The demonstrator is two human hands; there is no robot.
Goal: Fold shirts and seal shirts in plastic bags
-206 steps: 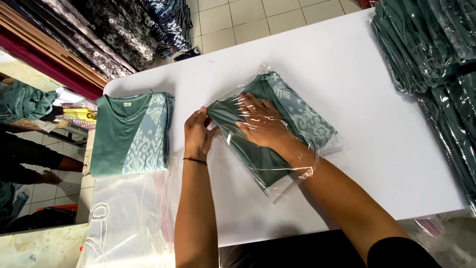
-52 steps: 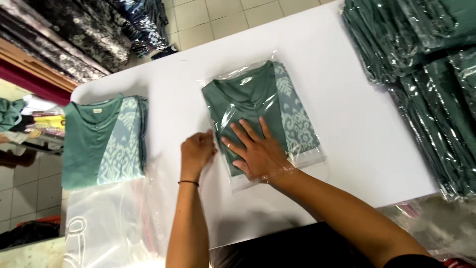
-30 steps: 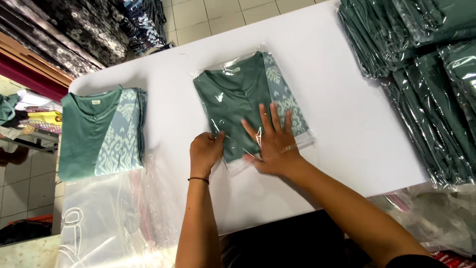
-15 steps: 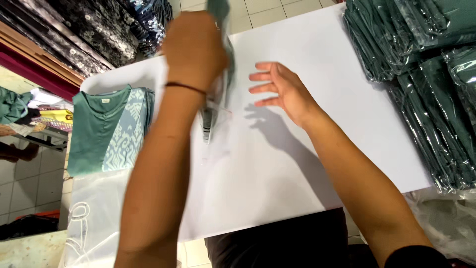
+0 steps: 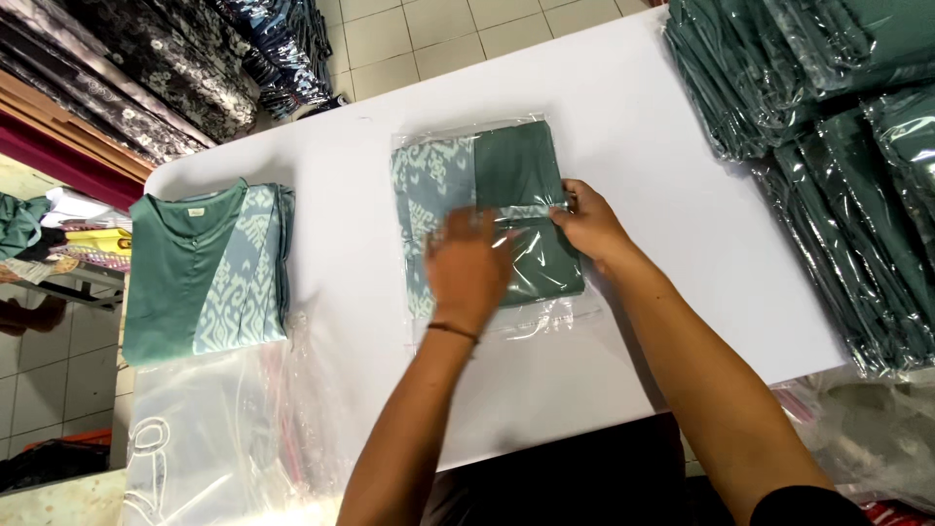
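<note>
Green bagged shirt [image 5: 487,209] under flat left hand [image 5: 469,268], right hand [image 5: 587,222] pinching its edge, folded shirts [image 5: 206,268] left, bagged stack [image 5: 828,127] right

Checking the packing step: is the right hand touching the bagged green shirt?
Touching. The head view shows the right hand with its fingertips pressed on the right edge of the bagged green shirt, while the left hand lies flat on the bag.

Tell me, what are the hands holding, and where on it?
The bagged green shirt on the white table. The right hand pinches its right edge; the left hand presses flat on its middle.
</note>
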